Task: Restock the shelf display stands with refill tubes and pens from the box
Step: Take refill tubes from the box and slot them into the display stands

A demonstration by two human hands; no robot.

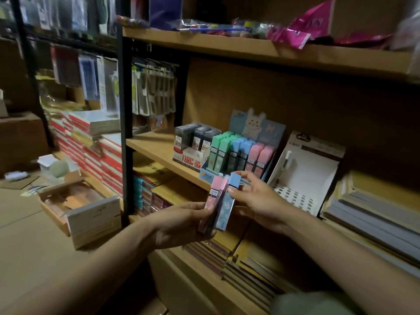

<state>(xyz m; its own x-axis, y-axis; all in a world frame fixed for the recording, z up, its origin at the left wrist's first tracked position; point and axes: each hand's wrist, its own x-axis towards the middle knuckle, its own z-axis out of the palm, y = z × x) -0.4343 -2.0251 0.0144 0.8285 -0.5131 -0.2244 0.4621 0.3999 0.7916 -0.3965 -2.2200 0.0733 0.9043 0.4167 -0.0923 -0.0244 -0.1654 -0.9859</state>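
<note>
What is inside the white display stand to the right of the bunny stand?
The white display stand holds a single pen upright at its back left. Its perforated base shows rows of vacant holes. The right hand covers the base's near left corner.

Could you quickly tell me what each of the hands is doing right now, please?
Left hand: grips a small stack of refill tubes, pink tube outermost.
Right hand: pinches the blue refill tube at its top.
</note>
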